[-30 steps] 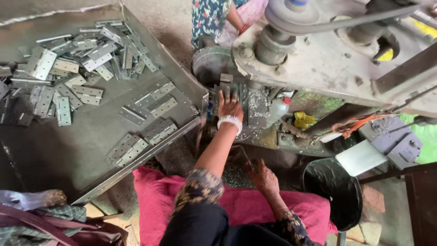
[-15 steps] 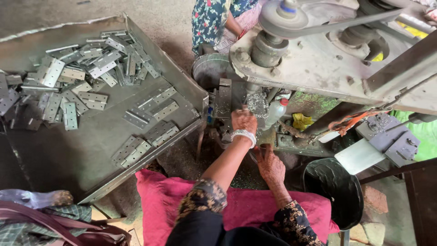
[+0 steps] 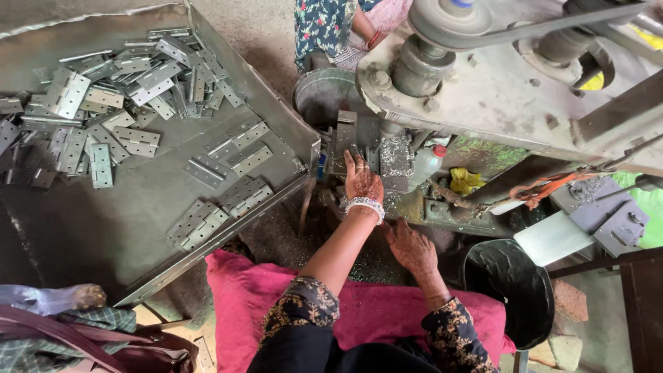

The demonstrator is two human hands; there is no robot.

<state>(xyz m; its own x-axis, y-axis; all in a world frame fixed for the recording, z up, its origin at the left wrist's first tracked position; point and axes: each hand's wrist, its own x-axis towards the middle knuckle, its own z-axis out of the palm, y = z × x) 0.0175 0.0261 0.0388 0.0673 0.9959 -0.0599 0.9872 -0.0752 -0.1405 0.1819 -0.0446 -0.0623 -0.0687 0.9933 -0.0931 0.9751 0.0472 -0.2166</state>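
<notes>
My left hand, with a beaded bracelet at the wrist, reaches forward onto the work block of a grey belt-driven machine. Its fingers lie stretched over a small metal piece there; whether it grips anything I cannot tell. My right hand rests palm down, fingers apart, on the shavings-strewn machine base just below, holding nothing. Several flat steel hinges lie in a big sheet-metal tray to the left of the hands.
A grey metal bucket stands behind the work block, with another person in floral clothing beyond it. A red-capped plastic bottle and yellow rag sit by the machine. A black tub is at right, a pink cloth on my lap.
My left hand has stayed at the work block. My right hand has risen a little toward the machine base. The view has shifted slightly.
</notes>
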